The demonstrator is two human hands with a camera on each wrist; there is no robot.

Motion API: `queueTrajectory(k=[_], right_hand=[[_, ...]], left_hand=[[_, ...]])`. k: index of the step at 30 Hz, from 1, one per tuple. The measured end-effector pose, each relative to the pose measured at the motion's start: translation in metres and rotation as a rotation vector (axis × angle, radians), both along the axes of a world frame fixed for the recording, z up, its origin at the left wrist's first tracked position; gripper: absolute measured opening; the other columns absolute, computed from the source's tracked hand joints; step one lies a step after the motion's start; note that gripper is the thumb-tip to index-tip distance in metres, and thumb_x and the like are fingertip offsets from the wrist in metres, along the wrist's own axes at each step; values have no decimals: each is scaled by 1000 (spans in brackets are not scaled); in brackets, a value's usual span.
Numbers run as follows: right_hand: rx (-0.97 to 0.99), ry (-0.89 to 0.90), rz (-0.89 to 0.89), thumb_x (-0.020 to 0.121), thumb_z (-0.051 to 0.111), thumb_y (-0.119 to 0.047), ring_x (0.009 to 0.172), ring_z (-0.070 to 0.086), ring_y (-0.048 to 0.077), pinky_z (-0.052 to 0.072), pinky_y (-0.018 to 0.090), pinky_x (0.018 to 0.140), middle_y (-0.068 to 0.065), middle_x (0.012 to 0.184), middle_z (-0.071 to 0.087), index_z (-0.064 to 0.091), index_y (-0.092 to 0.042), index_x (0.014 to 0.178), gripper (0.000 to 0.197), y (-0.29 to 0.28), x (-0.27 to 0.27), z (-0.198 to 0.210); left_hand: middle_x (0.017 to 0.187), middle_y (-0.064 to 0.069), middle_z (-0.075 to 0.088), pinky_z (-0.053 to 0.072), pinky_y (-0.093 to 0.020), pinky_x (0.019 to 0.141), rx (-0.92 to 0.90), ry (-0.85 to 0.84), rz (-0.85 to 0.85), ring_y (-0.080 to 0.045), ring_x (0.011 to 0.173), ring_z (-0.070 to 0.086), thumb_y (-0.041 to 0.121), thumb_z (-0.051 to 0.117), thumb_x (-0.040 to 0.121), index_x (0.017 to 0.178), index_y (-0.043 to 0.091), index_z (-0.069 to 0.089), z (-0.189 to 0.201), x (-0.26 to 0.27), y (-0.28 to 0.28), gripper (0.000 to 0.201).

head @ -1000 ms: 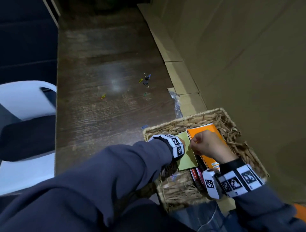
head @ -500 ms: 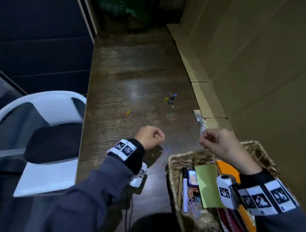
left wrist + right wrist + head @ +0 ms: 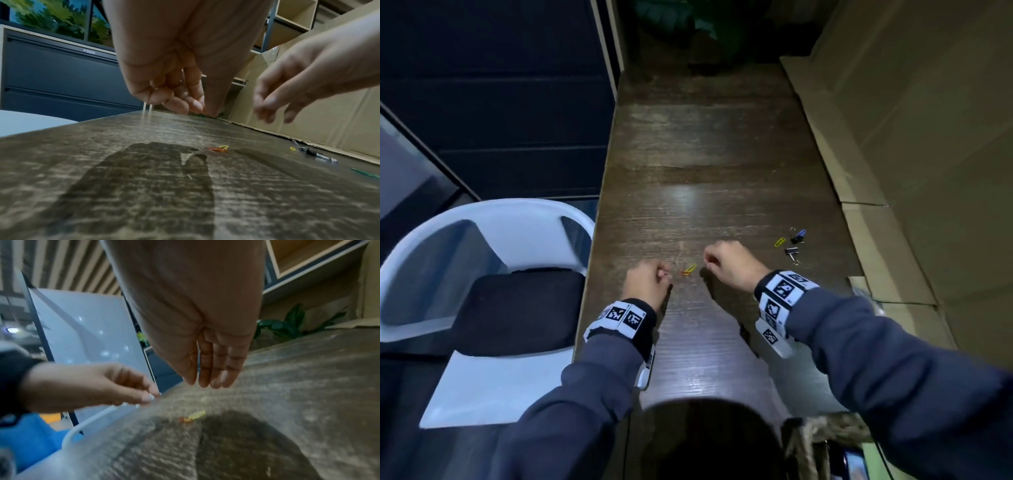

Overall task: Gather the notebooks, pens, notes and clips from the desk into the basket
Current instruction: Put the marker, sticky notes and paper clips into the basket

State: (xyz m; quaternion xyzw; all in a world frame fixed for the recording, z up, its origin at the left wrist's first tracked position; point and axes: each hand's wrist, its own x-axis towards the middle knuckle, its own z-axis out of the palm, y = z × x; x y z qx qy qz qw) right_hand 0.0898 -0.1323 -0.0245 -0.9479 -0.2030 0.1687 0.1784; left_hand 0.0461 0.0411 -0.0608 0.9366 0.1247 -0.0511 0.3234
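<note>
1. Head view first: pinching what looks like a thin pale clip (image 3: 148,110) in the left grip (image 3: 649,282), fingers curled tight round it, plainer from the left wrist view.
2. Hanging the right grip (image 3: 726,262) just above the counter (image 3: 705,154), fingers loosely bent and holding nothing.
3. Closing from both sides on the yellow and orange clips (image 3: 689,269), lying flat and touching each other between the two grips.
4. Probably picking best by bringing the right thumb and forefinger down low, sliding a nail under the wire, and lifting both together.
5. Keeping the left pinch firm meanwhile, so as not to drop the pale clip.
6. Leaving the binder clips (image 3: 792,243), well off to the right, for a later trip to the basket (image 3: 825,431) at the near edge.
</note>
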Motion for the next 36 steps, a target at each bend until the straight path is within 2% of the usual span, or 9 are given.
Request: queueTrajectory(k=[6, 11, 15, 19, 22, 27, 30, 34, 36], right_hand=[[-76, 30, 132, 87, 55, -10, 103, 56, 32, 45, 40, 84, 13, 107, 58, 59, -10, 98, 12, 21, 34, -49], [-91, 76, 178, 85, 59, -9, 101, 54, 28, 43, 38, 84, 10, 101, 58, 60, -11, 91, 6, 25, 47, -56], [-202, 158, 95, 89, 59, -15, 101, 61, 32, 47, 36, 82, 16, 105, 67, 66, -4, 94, 14, 25, 48, -54], [-257, 226, -55, 89, 58, -15, 101, 63, 35, 48, 33, 77, 20, 109, 68, 70, -1, 101, 22, 16, 41, -52], [-275, 257, -124, 88, 60, -17, 105, 62, 34, 51, 37, 86, 19, 113, 66, 68, 0, 106, 26, 6, 30, -48], [-264, 263, -169, 86, 61, -20, 104, 62, 35, 50, 34, 84, 19, 110, 66, 68, -1, 103, 26, -16, 4, -13], [-169, 200, -196, 82, 60, -21, 93, 65, 30, 41, 25, 70, 12, 86, 65, 63, -13, 74, 12, -42, -20, 27], [-2, 110, -262, 76, 64, -15, 64, 55, 7, 37, 10, 55, -4, 68, 62, 64, -19, 71, 6, -85, -79, 90], [113, 89, -316, 74, 66, -11, 51, 49, 3, 34, 8, 50, -9, 55, 56, 62, -18, 67, 11, -106, -116, 114]], left_hand=[[93, -5, 68, 48, -28, 81, -15, -68, -5, -23, 88, 64, 15, 65, 83, 94, 15, 70, -13, 15, 4, 12], [86, 1, 61, 45, -25, 77, -27, -73, -31, -19, 83, 61, 14, 67, 82, 93, 15, 70, -22, 24, 7, 11], [93, -2, 65, 41, -21, 75, -29, -70, -70, -9, 80, 52, 14, 68, 82, 94, 14, 70, -29, 29, 6, 12], [93, -3, 66, 45, -26, 80, -3, -58, -149, -14, 84, 56, 15, 70, 81, 92, 14, 71, -33, 37, -1, 11], [93, -3, 65, 47, -29, 81, 18, -27, -218, -14, 83, 55, 14, 71, 80, 91, 14, 70, -33, 44, -9, 11], [95, -5, 71, 50, -23, 77, 102, 95, -341, -14, 82, 64, 6, 64, 84, 94, 10, 69, -29, 51, -20, 11], [80, -3, 67, 41, -16, 66, 109, 161, -297, -11, 77, 60, 1, 53, 90, 94, 4, 68, -22, 53, -27, 16], [90, -12, 74, 51, -26, 88, 136, 215, -267, -19, 90, 69, -4, 47, 90, 96, -2, 70, -18, 55, -34, 23], [95, -15, 75, 52, -31, 90, 164, 228, -272, -23, 95, 70, -2, 48, 91, 96, -2, 69, -18, 54, -36, 22]])
